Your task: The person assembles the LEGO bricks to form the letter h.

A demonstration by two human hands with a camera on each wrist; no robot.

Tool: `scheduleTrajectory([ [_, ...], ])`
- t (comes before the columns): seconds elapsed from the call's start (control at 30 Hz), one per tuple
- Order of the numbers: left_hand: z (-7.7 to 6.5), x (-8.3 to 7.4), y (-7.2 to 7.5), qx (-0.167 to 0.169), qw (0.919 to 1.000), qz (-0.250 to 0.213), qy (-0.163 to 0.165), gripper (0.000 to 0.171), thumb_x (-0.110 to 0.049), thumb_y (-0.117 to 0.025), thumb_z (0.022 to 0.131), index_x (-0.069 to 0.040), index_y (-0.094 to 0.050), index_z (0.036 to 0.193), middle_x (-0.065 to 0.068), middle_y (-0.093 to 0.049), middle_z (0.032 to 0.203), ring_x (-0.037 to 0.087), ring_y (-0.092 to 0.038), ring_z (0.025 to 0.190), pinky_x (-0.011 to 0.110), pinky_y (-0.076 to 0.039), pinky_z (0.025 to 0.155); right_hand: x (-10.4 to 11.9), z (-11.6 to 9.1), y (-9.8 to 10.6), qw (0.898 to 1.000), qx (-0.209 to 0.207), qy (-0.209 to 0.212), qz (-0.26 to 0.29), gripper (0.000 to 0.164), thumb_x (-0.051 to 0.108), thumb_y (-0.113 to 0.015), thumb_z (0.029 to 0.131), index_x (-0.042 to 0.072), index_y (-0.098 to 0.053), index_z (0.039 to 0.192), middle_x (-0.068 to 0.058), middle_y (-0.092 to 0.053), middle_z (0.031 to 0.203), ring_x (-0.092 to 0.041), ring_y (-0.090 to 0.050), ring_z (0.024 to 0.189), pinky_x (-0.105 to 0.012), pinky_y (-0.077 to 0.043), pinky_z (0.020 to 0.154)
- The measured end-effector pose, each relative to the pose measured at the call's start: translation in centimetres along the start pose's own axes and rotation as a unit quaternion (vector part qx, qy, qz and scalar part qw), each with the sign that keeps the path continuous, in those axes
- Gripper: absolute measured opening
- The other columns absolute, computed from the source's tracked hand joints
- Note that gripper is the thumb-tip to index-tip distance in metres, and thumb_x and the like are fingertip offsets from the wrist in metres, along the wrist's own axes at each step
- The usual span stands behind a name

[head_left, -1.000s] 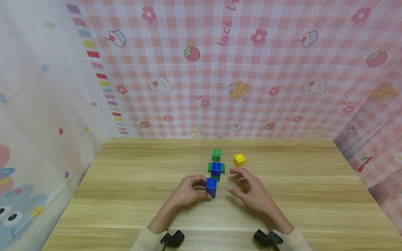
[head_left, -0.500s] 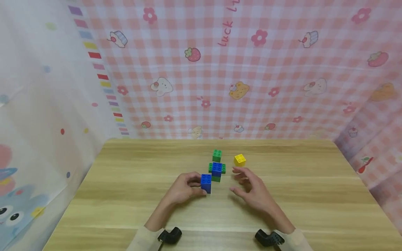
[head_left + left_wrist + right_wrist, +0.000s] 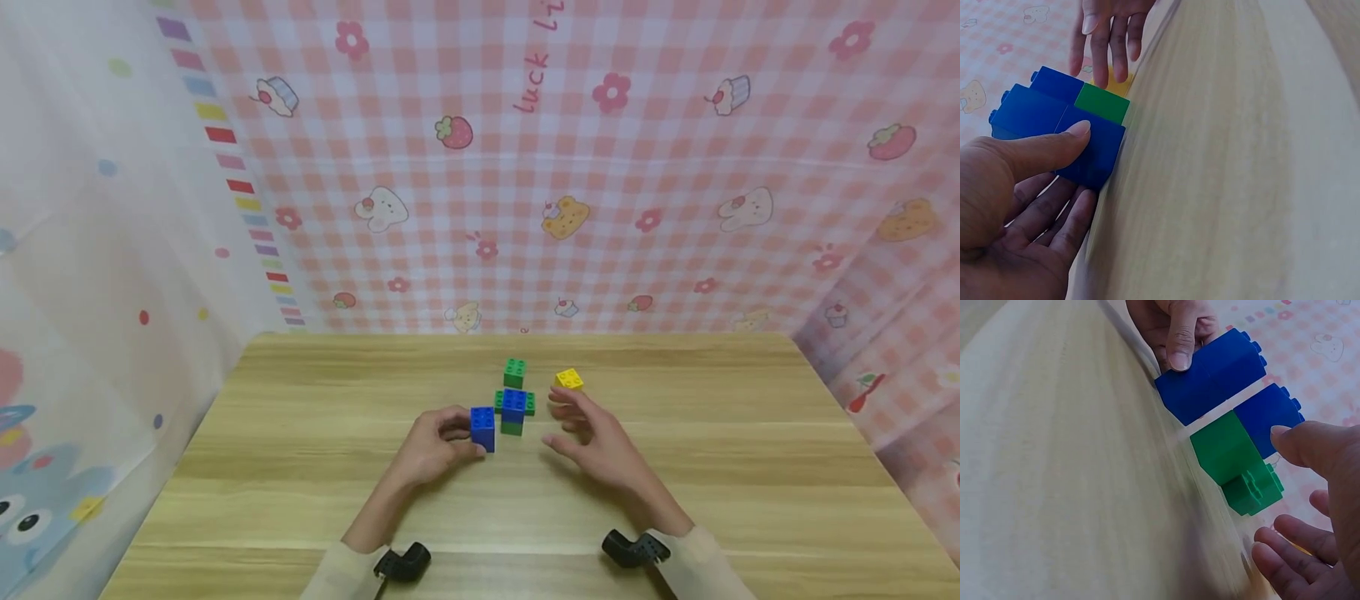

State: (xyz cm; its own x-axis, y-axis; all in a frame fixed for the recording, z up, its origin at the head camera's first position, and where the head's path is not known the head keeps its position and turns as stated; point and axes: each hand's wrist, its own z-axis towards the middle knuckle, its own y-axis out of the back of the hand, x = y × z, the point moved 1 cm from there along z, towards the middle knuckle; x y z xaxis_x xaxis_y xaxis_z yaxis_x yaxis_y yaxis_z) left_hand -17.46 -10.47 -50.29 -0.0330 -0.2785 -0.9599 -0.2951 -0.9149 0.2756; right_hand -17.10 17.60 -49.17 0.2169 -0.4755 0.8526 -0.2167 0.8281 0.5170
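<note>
My left hand holds a stack of two blue bricks between its thumb on the near side and fingers behind. The stack stands upright with studs up. Just right of it and slightly farther back is a build with a blue brick on top of a green brick; green studded parts stick out at both sides. My right hand hovers right of this build with fingers apart and nothing between them. Its fingertips overlap the front of a yellow brick in the head view.
Behind the build stands a green brick. Everything is on a wooden table, with a pink checked cloth hanging along its back edge and a white cloth at the left.
My left hand has carried the blue stack left and farther from me, from in front of the build to beside it. My right hand has shifted slightly forward, toward the yellow brick.
</note>
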Motion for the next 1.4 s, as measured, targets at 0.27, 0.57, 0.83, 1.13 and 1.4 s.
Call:
scheduleTrajectory([
  [0.27, 0.5, 0.2, 0.0, -0.015, 0.9999, 0.005, -0.003, 0.032, -0.003, -0.083, 0.082, -0.004, -0.072, 0.112, 0.013, -0.074, 0.115, 0.024, -0.072, 0.107, 0.035, -0.061, 0.098, -0.2, 1.2, -0.1, 1.000, 0.022, -0.004, 0.003, 0.073, 0.022, -0.078, 0.093, 0.011, -0.041, 0.155, -0.014, -0.058, 0.148, -0.031, -0.060, 0.132, -0.047, -0.053, 0.111],
  [0.57, 1.2, 0.3, 0.3, -0.022, 0.9998, 0.003, 0.003, 0.032, -0.002, -0.082, 0.083, -0.006, -0.072, 0.113, 0.010, -0.075, 0.114, 0.024, -0.072, 0.108, 0.037, -0.060, 0.101, -0.4, 2.2, -0.5, 0.999, 0.033, -0.005, 0.032, 0.070, 0.017, -0.077, 0.093, 0.008, -0.042, 0.154, -0.014, -0.057, 0.148, -0.032, -0.058, 0.135, -0.046, -0.050, 0.113],
  [0.83, 1.8, 0.4, 0.5, -0.021, 0.9998, 0.001, 0.006, 0.032, -0.002, -0.082, 0.083, -0.006, -0.072, 0.113, 0.010, -0.075, 0.114, 0.024, -0.072, 0.107, 0.037, -0.060, 0.100, -0.5, 2.7, -1.5, 0.999, 0.015, -0.002, 0.030, 0.065, 0.013, -0.076, 0.093, 0.007, -0.047, 0.150, -0.016, -0.062, 0.141, -0.032, -0.063, 0.126, -0.046, -0.055, 0.108],
  [1.13, 2.0, 0.7, 0.4, -0.017, 0.9998, -0.006, 0.005, 0.033, -0.002, -0.082, 0.083, -0.005, -0.072, 0.115, 0.012, -0.074, 0.117, 0.024, -0.072, 0.110, 0.037, -0.059, 0.102, -0.7, 3.3, -2.7, 0.999, -0.039, -0.032, -0.016, 0.055, 0.010, -0.074, 0.091, 0.014, -0.059, 0.143, -0.008, -0.069, 0.129, -0.020, -0.066, 0.108, -0.024, -0.057, 0.085],
  [1.4, 1.9, 0.7, 0.5, -0.021, 0.9997, -0.009, 0.006, 0.032, -0.004, -0.082, 0.084, -0.006, -0.072, 0.113, 0.011, -0.074, 0.117, 0.026, -0.072, 0.111, 0.039, -0.058, 0.103, -0.5, 3.8, -3.6, 0.991, -0.088, 0.037, -0.094, 0.046, 0.008, -0.076, 0.091, 0.006, -0.065, 0.135, -0.011, -0.070, 0.128, -0.025, -0.070, 0.109, -0.041, -0.060, 0.092],
])
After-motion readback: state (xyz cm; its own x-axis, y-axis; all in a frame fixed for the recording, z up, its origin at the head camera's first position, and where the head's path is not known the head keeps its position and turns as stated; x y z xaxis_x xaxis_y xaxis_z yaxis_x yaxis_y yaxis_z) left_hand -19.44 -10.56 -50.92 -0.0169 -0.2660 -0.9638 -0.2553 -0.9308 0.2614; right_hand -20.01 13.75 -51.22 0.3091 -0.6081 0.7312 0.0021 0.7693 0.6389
